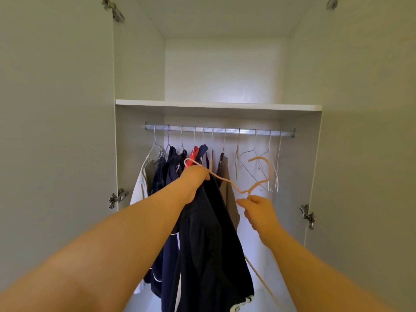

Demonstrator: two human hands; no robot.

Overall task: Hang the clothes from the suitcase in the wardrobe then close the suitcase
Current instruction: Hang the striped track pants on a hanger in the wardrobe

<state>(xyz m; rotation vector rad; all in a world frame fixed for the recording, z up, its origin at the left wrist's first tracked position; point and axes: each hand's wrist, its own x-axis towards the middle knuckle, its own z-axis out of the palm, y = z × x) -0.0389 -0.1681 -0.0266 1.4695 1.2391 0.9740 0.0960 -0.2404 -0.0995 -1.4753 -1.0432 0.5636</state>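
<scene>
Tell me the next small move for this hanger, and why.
Probably raise the peach hanger so its hook clears and drops over the rail. The hook sits below the rail, in front of the empty hangers on the right. The left hand grips the hanger's end together with the dark garment; the right hand pinches it below the hook.

Below the rail (219, 131), the left hand (194, 176) has its fingers buried out of sight in the dark garment (209, 244), whose hem runs off the bottom edge; one shoulder of the peach hanger (258, 158) disappears behind that hand, and the garment screens part of the hung clothes (162, 172)
</scene>
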